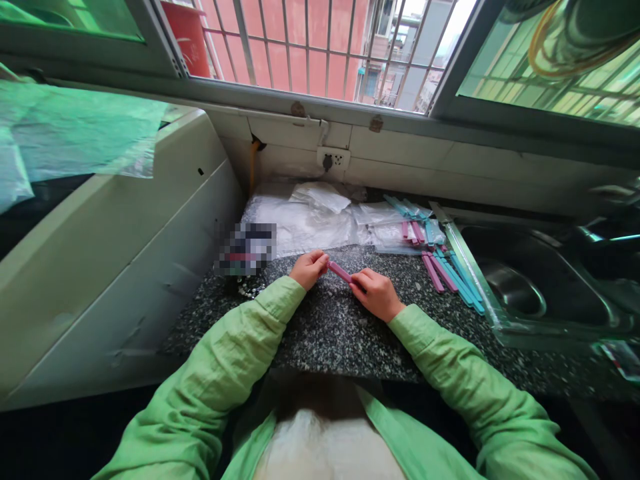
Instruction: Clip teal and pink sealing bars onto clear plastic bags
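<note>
A person in green sleeves worked at a speckled counter, holding a slim pink strip just above its surface. The left hand pinched one end of the strip and the right hand gripped the other; the fingers hid both tips.

To the right, a dark sink held a round metal vessel, whose contents, if any, could not be made out. An object at the counter's right edge was blurred. Left of the sink lay loose pink pieces and blue pieces, beside clear plastic bags. More pink and blue pieces overlapped those bags; whether they lay inside or on top was unclear.

A pixelated patch concealed an item near the left hand. Beyond it spread a large clear plastic sheet with crumpled plastic on top. At far left, a green-tinted film was cut off by the frame.

On the wall behind, a black plug sat in a socket. Past the window, a red bucket stood partly out of frame, its inside unseen, near metal bars.
</note>
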